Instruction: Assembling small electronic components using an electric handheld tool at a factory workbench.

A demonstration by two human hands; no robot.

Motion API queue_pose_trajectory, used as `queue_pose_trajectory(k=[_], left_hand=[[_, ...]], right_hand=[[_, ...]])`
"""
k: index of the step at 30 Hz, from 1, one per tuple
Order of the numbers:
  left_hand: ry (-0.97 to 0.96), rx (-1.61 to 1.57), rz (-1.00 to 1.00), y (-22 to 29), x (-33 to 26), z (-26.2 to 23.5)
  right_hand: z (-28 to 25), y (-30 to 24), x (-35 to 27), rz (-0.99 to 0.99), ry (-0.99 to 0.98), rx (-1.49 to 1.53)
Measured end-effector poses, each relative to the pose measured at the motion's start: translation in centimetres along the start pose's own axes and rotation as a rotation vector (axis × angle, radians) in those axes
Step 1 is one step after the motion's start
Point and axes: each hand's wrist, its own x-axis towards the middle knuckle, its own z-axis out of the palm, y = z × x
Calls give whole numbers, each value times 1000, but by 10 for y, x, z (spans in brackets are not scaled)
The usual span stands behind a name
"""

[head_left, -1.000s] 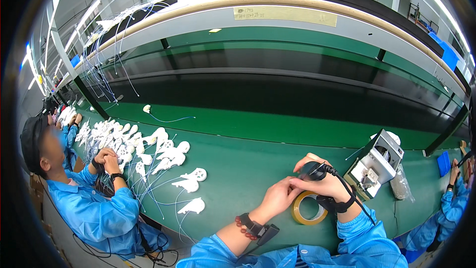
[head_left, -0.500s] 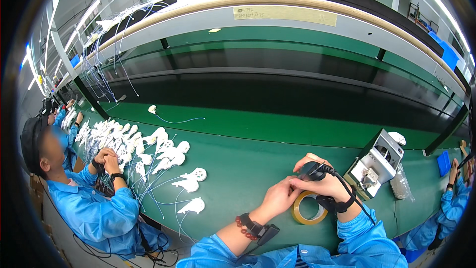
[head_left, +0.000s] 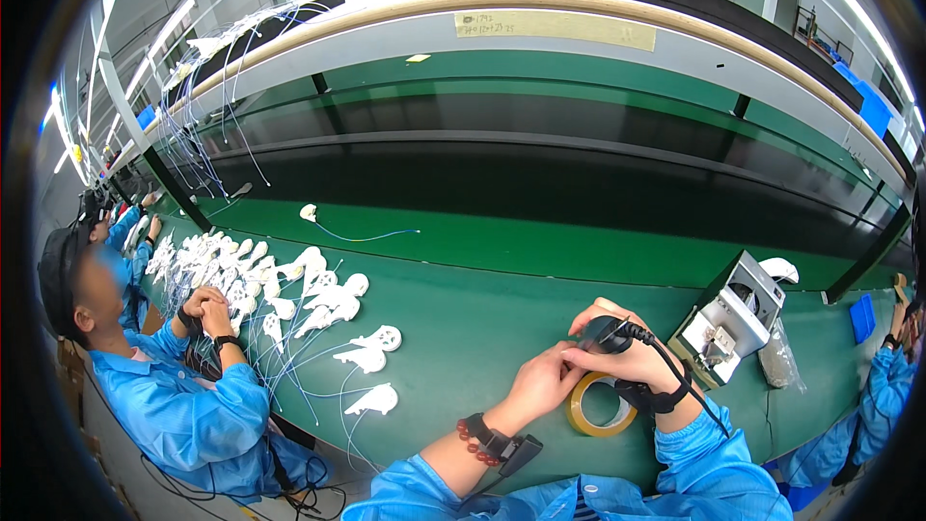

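In front of me, my right hand [head_left: 632,359] is closed around a black plug-shaped piece [head_left: 605,332] with a ribbed end. Its black cord [head_left: 675,367] runs back over my wrist. My left hand [head_left: 540,388] meets it from the left, fingers bent and tips pressed together against the right fingers. Whatever lies between those fingertips is hidden. Just below both hands, a roll of yellowish tape [head_left: 581,415] lies flat on the green table [head_left: 463,328], partly covered by my right wrist.
A metal box with a socket [head_left: 728,323] stands right of my hands, beside a clear plastic bag [head_left: 781,362]. Many white parts with thin cords [head_left: 333,304] lie to the left, near a seated co-worker [head_left: 183,405]. One white part [head_left: 309,213] rests on the green belt [head_left: 482,246] behind.
The lone white part on the belt has shifted right, as has the white piece behind the metal box. A far-right co-worker's hand has moved. My hands stay nearly where they were.
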Motion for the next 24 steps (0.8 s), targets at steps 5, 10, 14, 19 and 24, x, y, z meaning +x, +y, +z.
queue_pose_trajectory(k=[5, 10, 14, 19, 24], left_hand=[[12, 2, 10, 1, -1, 1], [10, 12, 20, 2, -1, 1], [8, 21, 3, 4, -1, 0], [-7, 8, -7, 4, -1, -1], [4, 3, 12, 1, -1, 0]], right_hand=[[0, 1, -1, 10, -7, -4], [0, -1, -2, 24, -4, 18], [0, 0, -2, 30, -9, 9], [-1, 0, -2, 28, -7, 19], [0, -2, -1, 10, -14, -11]])
